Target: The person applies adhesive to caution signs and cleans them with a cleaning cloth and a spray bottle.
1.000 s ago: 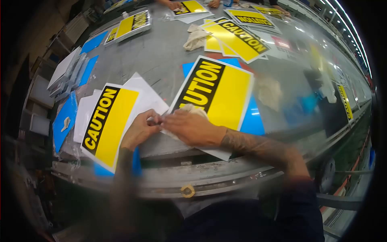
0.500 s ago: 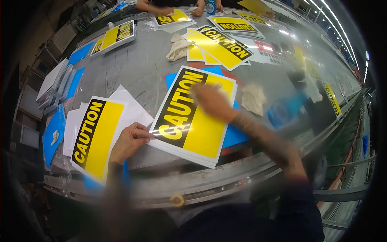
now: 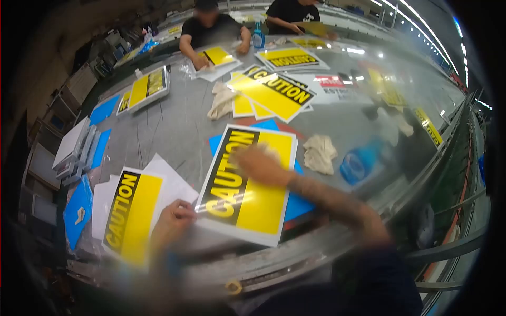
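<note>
In front of me lies a yellow and black CAUTION sign (image 3: 258,210), on top of other sheets and a blue sheet. My left hand (image 3: 176,216) pinches its lower left corner between thumb and fingers. My right hand (image 3: 261,166) presses on the upper part of the sign, across the black band, fingers bent. A pale cloth (image 3: 271,151) shows in part beside that hand; most of it is hidden. Left of the sign, another CAUTION sign (image 3: 134,210) lies over white sheets (image 3: 171,176), close to my left hand.
A crumpled rag (image 3: 319,154) and a blurred blue bottle (image 3: 361,163) are on the right. More CAUTION signs (image 3: 279,95) lie farther back beside another rag (image 3: 221,100). Across the table (image 3: 158,126), two people handle signs. Wrapped stacks (image 3: 76,147) stand at left; a metal rail (image 3: 316,263) runs along the front.
My view has tilted upward, so the table appears lower and more of the people opposite shows. My left hand keeps the sign's corner; my right hand stays on its upper part.
</note>
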Tool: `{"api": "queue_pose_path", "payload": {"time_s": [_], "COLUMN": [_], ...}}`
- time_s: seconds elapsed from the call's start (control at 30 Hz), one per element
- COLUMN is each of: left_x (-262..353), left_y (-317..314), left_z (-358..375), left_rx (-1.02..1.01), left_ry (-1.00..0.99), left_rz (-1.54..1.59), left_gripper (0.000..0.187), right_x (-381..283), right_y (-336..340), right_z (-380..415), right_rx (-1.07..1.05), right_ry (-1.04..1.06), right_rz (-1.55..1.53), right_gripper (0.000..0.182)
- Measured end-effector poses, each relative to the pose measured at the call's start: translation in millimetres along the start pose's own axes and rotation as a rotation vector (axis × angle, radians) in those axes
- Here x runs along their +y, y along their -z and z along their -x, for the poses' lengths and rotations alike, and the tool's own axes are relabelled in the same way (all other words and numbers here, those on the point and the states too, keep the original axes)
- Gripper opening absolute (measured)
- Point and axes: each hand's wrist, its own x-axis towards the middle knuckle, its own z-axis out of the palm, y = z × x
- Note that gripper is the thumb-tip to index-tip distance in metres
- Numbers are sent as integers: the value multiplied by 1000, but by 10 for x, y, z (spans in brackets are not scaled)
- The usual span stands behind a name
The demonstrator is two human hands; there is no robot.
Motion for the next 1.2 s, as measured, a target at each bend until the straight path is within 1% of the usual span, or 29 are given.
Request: {"api": "queue_pose_path", "payload": {"time_s": [0.03, 0.1, 0.13, 0.17, 0.2, 0.23, 0.27, 0.3, 0.37, 0.43, 0.5, 0.53, 0.57, 0.63, 0.67, 0.77, 0.8, 0.83, 0.9, 0.93, 0.97, 1.0, 1.07, 1.1, 1.17, 1.2], "left_x": [48, 144, 139, 114, 79, 65, 60, 44, 16, 6, -44, -114, -74, 118, 212, 136, 198, 304, 500, 542, 511, 405, 265, 280, 317, 264], "left_y": [-23, -38, -48, -31, -9, -11, -10, 6, 24, 7, 23, 29, 7, -37, -59, -245, -367, -509, -770, -782, -771, -735, -696, -640, -511, -462], "left_z": [16, 43, 25, 12, 26, 28, 6, -1, -1, -49, -45, -53, -27, 85, 132, 133, 144, 160, 238, 215, 173, 122, 65, 20, -85, -141], "left_rx": [21, 18, 7, -6, -15, -7, 7, 24, 6, -6, -18, -23, -6, 31, 31, 187, 273, 308, 428, 358, 388, 412, 431, 436, 421, 452], "left_ry": [44, 98, 65, 40, 21, 10, 7, -6, 11, 23, 59, 11, 55, 141, 173, -28, -17, -42, -51, 56, 78, 63, 41, 20, 150, 160], "left_rz": [-36, 41, 51, 56, 61, 13, -38, -89, -53, 6, 55, 41, 57, 93, 51, -174, -249, -394, -668, -609, -629, -616, -623, -643, -448, -411], "left_gripper": [21, 20, 20, 19, 19, 19, 19, 19, 16, 13, 9, 14, 17, 22, 29, 31, 53, 61, 78, 100, 101, 100, 93, 88, 77, 72], "right_x": [-362, -708, -532, -224, 89, 395, 472, 566, 289, -411, -1138, -1326, -1435, -1508, -1494, -1216, -1052, -943, -656, -542, -432, -359, -267, -256, -270, -333], "right_y": [-1, 120, 149, 50, -3, -29, 45, 23, -139, -57, 155, 71, 23, 254, 428, 957, 1081, 1199, 1231, 1169, 1090, 1099, 1010, 990, 997, 1022], "right_z": [56, 66, -8, -147, -260, -386, -448, -453, -411, -268, -44, 168, 326, 503, 559, 726, 765, 796, 905, 975, 1005, 1008, 994, 972, 1027, 1003], "right_rx": [-9, 26, -96, 12, 158, 184, 157, 419, 275, -44, -221, -169, -115, -383, -511, -344, -333, -270, -111, 10, 115, 102, 80, 70, 55, 48], "right_ry": [126, 366, 207, 169, 28, -75, -266, 17, -9, 26, 138, 226, 316, 316, 177, -91, -197, -340, -555, -626, -688, -623, -567, -573, -618, -654], "right_rz": [-62, -117, -191, -115, -34, 100, 172, 432, 298, 123, 44, -78, -197, -618, -842, -1075, -1087, -1214, -1329, -1428, -1532, -1416, -1364, -1412, -1483, -1508], "right_gripper": [42, 42, 41, 38, 33, 31, 34, 39, 46, 50, 54, 51, 49, 45, 47, 52, 55, 52, 45, 42, 39, 38, 37, 36, 36, 36]}}
